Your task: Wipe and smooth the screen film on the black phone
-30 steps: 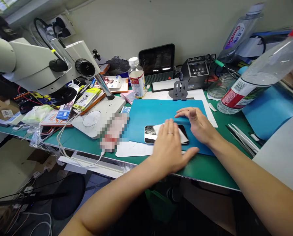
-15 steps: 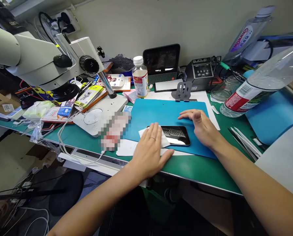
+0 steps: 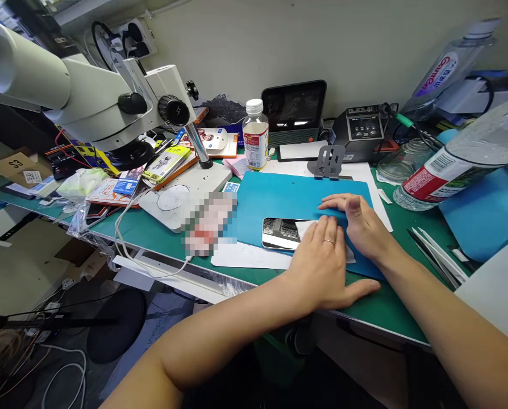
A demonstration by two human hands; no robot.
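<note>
A smartphone [image 3: 276, 234] with a dark, glossy face lies on the blue mat [image 3: 275, 196]. My left hand [image 3: 322, 264], flat with fingers stretched out, presses a white wipe [image 3: 304, 228] against the phone's right part. Hand and wipe hide that end of the phone. My right hand [image 3: 368, 225] stays just to the right, its fingers extended and thumb raised, holding nothing. Whether its edge rests on the mat, I cannot tell.
A microscope [image 3: 96, 105] stands at left on its white base [image 3: 173, 199]. A juice bottle [image 3: 256, 136], a grey stand [image 3: 328, 162] and a soldering station [image 3: 359, 130] line the back. Tweezers [image 3: 435, 258] and a large water bottle [image 3: 444, 176] are at right.
My left hand has slid the wipe from the phone's left end to its right end, uncovering the left part. My right hand keeps its place beside the phone. The view has shifted slightly.
</note>
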